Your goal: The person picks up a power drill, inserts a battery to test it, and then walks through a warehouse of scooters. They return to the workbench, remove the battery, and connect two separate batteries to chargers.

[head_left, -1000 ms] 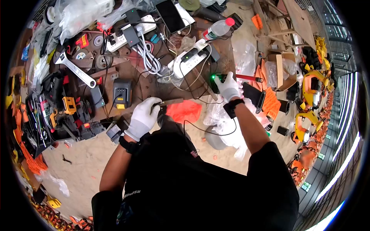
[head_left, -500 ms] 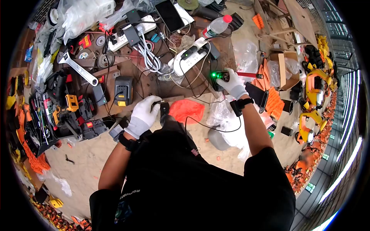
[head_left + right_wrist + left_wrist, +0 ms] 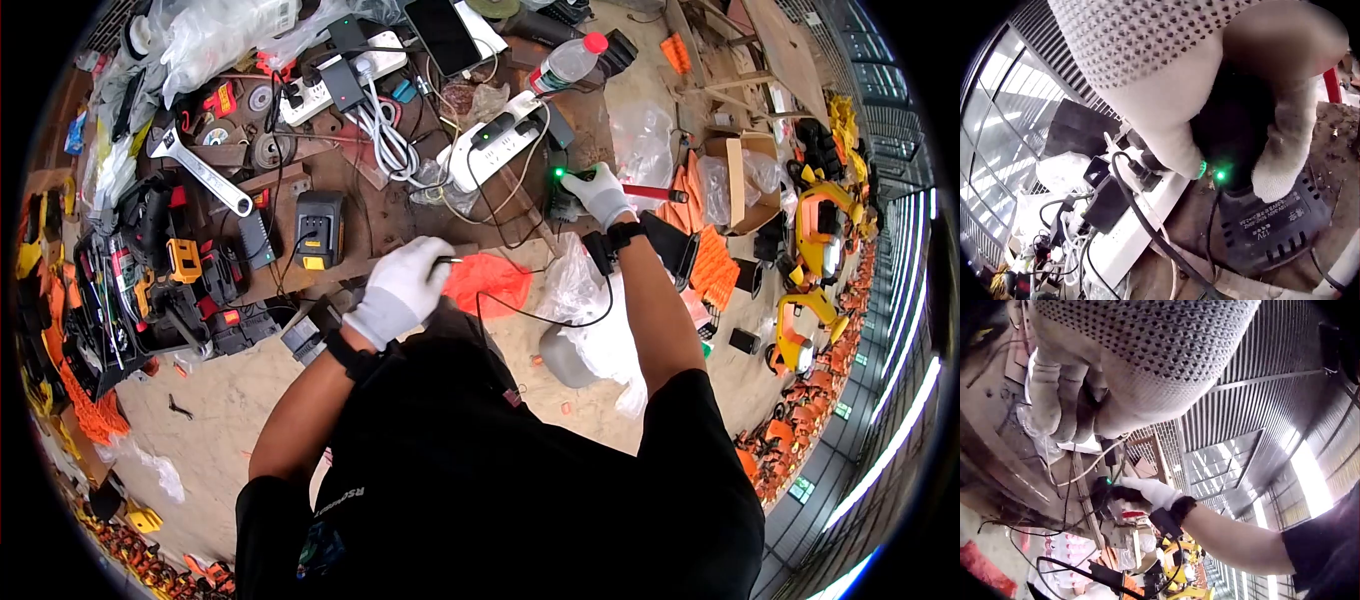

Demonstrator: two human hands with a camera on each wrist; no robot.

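Note:
In the head view my left hand (image 3: 405, 285), in a white knit glove, is raised near the table's front edge. It pinches a small dark rod-like thing (image 3: 450, 260) whose tip points right; I cannot tell its kind. The left wrist view has the curled fingers (image 3: 1063, 403) hiding most of it. My gloved right hand (image 3: 600, 195) is at the table's right edge. In the right wrist view its thumb and fingers grip a black block (image 3: 1235, 131) over a black charger (image 3: 1272, 225) marked 12V. A green light glows beside the thumb.
White power strips (image 3: 490, 150) with plugs and tangled cables lie behind the hands. An adjustable wrench (image 3: 205, 175), a black and yellow battery charger (image 3: 320, 230) and a water bottle (image 3: 567, 65) are on the table. A black cable (image 3: 545, 322) loops near the right wrist.
My left hand has moved right and turned, bringing the small rod over the red plastic. The right hand shifted right, uncovering more of the charger, then moved back slightly toward it.

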